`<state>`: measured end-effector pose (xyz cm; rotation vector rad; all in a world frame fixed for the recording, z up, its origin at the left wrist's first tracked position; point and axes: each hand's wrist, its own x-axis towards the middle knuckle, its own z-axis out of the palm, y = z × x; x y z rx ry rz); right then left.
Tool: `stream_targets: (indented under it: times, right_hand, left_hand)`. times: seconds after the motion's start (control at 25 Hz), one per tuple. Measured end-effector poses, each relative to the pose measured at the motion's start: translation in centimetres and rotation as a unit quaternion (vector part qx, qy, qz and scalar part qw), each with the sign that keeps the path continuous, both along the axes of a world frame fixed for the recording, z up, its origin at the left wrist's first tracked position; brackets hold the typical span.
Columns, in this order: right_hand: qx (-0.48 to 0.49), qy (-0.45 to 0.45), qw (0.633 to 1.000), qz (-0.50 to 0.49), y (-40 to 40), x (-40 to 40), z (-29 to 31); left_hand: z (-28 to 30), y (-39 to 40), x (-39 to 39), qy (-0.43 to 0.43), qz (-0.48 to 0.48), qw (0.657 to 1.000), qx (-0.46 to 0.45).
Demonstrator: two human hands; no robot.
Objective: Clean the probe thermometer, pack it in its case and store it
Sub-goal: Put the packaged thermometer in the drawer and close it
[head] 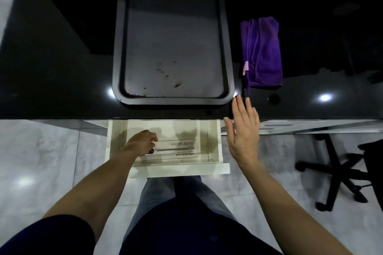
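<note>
My left hand reaches down into the open white drawer below the counter's near edge, forearm angled in from the near left, knuckles up and fingers curled over the left end of the thermometer case, gripping it. My right hand hangs flat and released in the air to the right of the drawer, palm down, fingers straight and slightly spread, its fingertips reaching over the edge of the black counter; I cannot tell whether they touch it. I count one case, one drawer, one baking tray and one purple cloth. The case is a long, clear, flat box lying left to right on the drawer floor, with printed lettering along its near side and small symbols along its far side. Inside it I see the thin metal probe running lengthwise, with a dark round head at the left end beside my fingers. The tray sits on the counter straight beyond the drawer, stained at its near end, and the folded cloth lies just right of it. An office chair base stands on the floor at right.
</note>
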<state>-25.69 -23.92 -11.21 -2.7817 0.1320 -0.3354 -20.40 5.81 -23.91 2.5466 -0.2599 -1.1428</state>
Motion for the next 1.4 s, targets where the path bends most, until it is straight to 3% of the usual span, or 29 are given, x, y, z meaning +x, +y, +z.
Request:
stream_targets:
  times: [0.12, 0.2, 0.36, 0.56, 0.88, 1.12, 1.24, 1.4]
  right_hand:
    - [-0.011, 0.003, 1.0, 0.007, -0.1, 0.0, 0.0]
    - [-0.018, 0.008, 1.0, 0.011, -0.1, -0.1, 0.2]
    - [-0.028, 0.023, 0.999, 0.019, -0.2, -0.3, 0.4]
    - [-0.027, 0.029, 0.999, 0.017, -0.1, -0.3, 0.6]
    - [-0.036, 0.044, 0.998, 0.014, 0.1, -0.3, 0.9]
    - [-0.02, 0.044, 0.999, 0.011, 0.0, -0.3, 0.7]
    - [-0.014, 0.037, 0.999, 0.013, 0.0, -0.4, 0.7]
    - [-0.011, 0.028, 0.999, 0.014, 0.0, -0.3, 0.6]
  left_hand:
    - [2.4, -0.2, -1.1, 0.002, -0.016, 0.997, -0.081]
    - [4.3, 0.3, -2.3, 0.001, -0.087, 0.988, -0.124]
    - [6.4, 1.6, -4.8, -0.05, -0.265, 0.961, -0.07]
    - [7.2, 0.2, -5.2, -0.126, -0.34, 0.93, -0.055]
    - [7.5, -0.4, -1.9, -0.162, -0.257, 0.952, -0.026]
    - [7.4, -1.6, -1.4, -0.281, -0.158, 0.947, -0.009]
    - [6.8, -2.1, -3.3, -0.345, -0.183, 0.921, -0.009]
    - [4.4, -1.6, -7.2, -0.33, -0.231, 0.913, 0.06]
